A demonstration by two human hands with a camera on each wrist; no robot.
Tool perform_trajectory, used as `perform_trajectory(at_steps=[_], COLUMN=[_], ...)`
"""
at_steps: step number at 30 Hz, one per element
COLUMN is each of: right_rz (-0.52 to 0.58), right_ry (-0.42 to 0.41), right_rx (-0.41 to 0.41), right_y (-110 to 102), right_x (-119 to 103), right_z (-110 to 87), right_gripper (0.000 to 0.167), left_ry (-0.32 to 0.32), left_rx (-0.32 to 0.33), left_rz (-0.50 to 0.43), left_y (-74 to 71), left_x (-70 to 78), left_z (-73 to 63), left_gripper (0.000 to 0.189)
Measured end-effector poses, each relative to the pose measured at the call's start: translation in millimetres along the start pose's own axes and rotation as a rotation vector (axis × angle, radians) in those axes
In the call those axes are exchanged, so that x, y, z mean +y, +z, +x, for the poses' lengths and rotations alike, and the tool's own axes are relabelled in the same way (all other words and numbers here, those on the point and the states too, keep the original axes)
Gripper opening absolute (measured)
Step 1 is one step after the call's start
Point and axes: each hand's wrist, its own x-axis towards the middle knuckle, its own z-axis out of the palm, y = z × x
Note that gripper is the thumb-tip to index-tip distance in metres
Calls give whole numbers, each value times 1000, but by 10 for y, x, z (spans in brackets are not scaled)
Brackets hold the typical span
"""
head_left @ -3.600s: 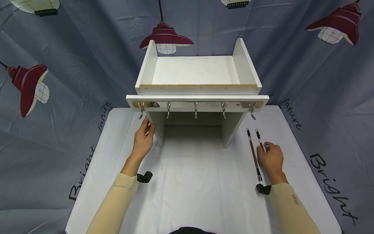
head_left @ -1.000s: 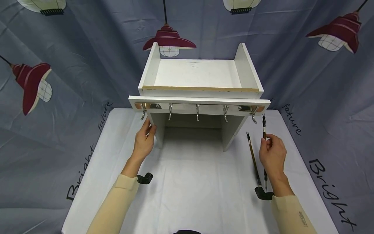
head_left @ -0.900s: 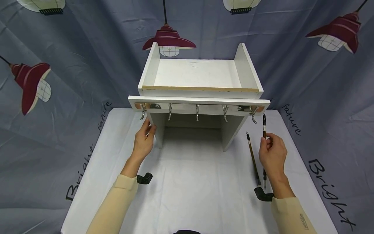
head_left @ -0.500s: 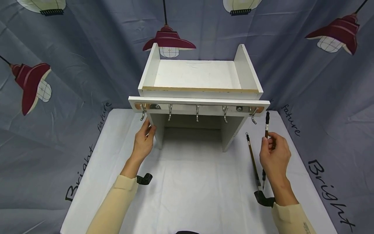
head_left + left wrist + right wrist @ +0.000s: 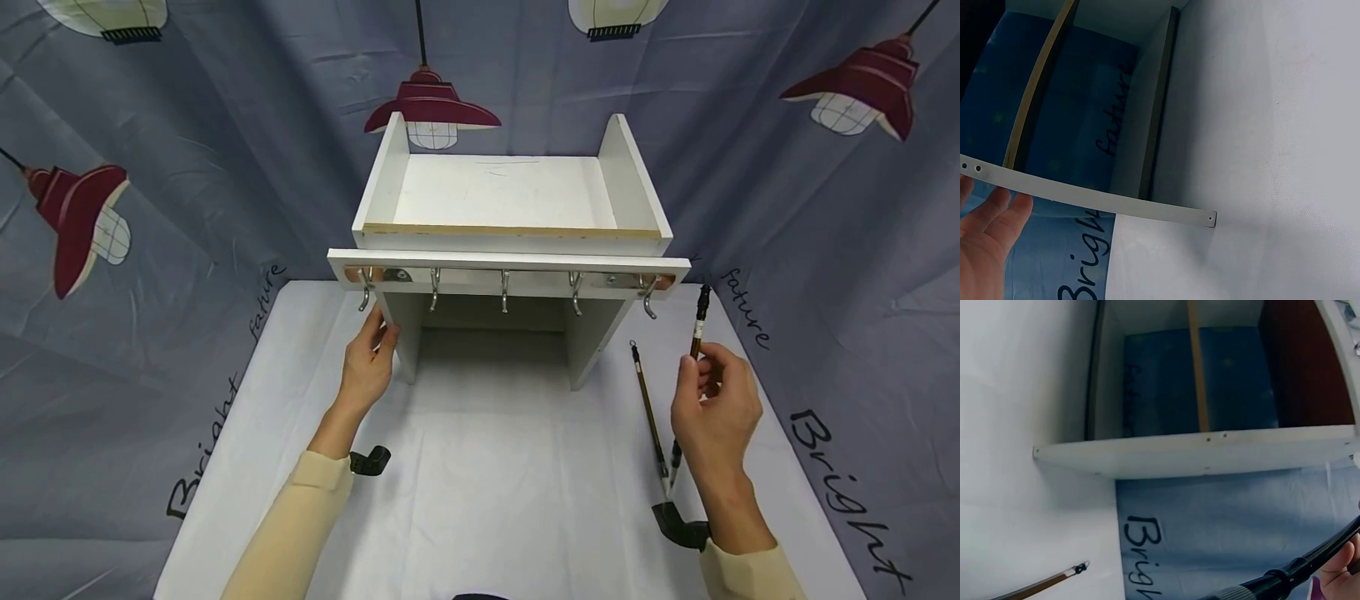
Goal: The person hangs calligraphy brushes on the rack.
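Note:
A white wooden shelf unit (image 5: 510, 242) stands on the table, with metal hooks (image 5: 505, 292) along its front rail. My left hand (image 5: 365, 367) rests its fingers and thumb on the edge of the left side panel (image 5: 406, 333); in the left wrist view, fingertips touch the panel (image 5: 1091, 197). My right hand (image 5: 717, 408) pinches a slim calligraphy brush (image 5: 700, 321) with a black upper end and brown handle. The hand covers its middle, and its lower end shows below the hand. A second calligraphy brush (image 5: 648, 404) lies to the left, also visible in the right wrist view (image 5: 1041, 589).
White cloth (image 5: 487, 467) covers the table. A grey curtain (image 5: 225, 125) printed with red lamps surrounds it on the back and sides. Black wrist cameras (image 5: 678, 527) stick out beside both sleeves. The outermost right hook (image 5: 648, 300) hangs near the brush's top.
My right hand has raised the calligraphy brush from the table, then shifted right and slightly toward me. The brush's top now leans right. My left hand stays on the side panel.

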Motion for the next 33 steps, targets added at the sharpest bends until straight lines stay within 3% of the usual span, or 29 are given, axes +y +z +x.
perform_trajectory(at_steps=[9,25,33], right_rz=[60,198,286], right_ry=[-79,-251,-321], right_rx=[51,-57,-65], right_y=[-62,117,231], right_x=[-250,-465,-549], right_z=[-63,-280,-382], right_gripper=[24,30,33], left_ry=[12,-8,-6], left_rx=[-4,7,-11], left_rz=[-4,-18,3], left_y=[-13,-22,-23], left_x=[27,12,35], left_z=[-9,-4,-3], left_gripper=[56,55,56])
